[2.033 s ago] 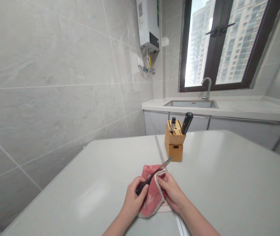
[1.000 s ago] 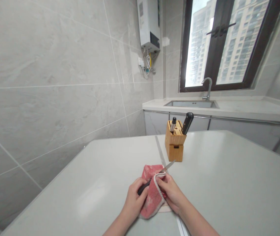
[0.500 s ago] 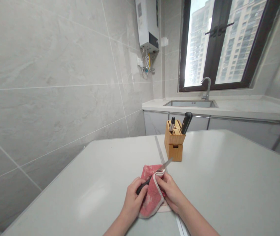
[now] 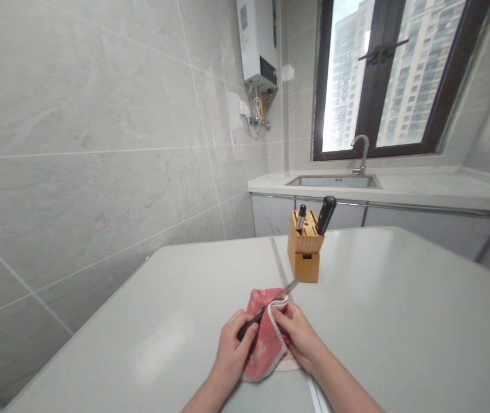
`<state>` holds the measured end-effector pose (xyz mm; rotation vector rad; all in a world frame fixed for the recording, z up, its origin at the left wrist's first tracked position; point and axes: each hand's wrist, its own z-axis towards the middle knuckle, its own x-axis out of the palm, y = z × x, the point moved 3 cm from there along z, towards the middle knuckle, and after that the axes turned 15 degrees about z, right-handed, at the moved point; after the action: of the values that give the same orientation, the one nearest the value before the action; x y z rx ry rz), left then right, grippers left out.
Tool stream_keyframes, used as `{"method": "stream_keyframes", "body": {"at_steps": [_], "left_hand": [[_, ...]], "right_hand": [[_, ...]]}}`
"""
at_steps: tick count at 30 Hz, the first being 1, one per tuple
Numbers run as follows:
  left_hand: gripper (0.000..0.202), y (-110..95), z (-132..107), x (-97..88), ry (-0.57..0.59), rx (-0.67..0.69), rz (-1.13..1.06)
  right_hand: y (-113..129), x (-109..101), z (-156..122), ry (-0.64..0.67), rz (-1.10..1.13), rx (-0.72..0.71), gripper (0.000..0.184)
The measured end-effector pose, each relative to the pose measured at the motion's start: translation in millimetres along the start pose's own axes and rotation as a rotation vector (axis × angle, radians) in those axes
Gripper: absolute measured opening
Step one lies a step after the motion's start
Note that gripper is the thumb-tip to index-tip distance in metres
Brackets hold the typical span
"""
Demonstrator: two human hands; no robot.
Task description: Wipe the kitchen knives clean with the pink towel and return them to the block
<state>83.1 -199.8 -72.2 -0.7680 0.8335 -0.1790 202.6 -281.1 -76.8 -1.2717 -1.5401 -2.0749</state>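
Note:
My left hand [image 4: 236, 350] grips the black handle of a kitchen knife [image 4: 251, 323] on the pale table. My right hand [image 4: 297, 335] pinches a pink terry towel [image 4: 265, 344] with a white hem, folded over the blade. The towel hides the middle of the blade, and the steel tip [image 4: 294, 284] pokes out past the fold, pointing away from me. Both hands hover just above the tabletop, close together.
A bamboo knife block [image 4: 305, 252] stands beyond the towel, holding a black-handled knife and a metal-capped handle. A metal strip [image 4: 279, 264] runs along the table. A steel sink [image 4: 333, 181] with a faucet sits under the window, and a water heater hangs on the tiled wall.
Since one second ago, the knife has slid slightly back through the towel toward my left hand. The towel stays pinched in my right hand.

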Motion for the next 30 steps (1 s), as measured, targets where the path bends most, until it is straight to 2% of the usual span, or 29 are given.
{"method": "stream_keyframes", "body": {"at_steps": [17, 22, 30], "left_hand": [[0.027, 2.7, -0.8, 0.7, -0.021, -0.035, 0.032], [0.027, 2.8, 0.2, -0.3, -0.034, -0.052, -0.017], [0.028, 4.4, 1.1, -2.5, -0.071, -0.128, -0.122]], "right_hand": [[-0.6, -4.0, 2.4, -0.005, -0.004, -0.026, 0.021], [0.2, -2.3, 2.7, 0.013, 0.009, -0.026, 0.028], [1.0, -1.9, 1.0, -0.001, -0.006, -0.023, 0.028]]}}
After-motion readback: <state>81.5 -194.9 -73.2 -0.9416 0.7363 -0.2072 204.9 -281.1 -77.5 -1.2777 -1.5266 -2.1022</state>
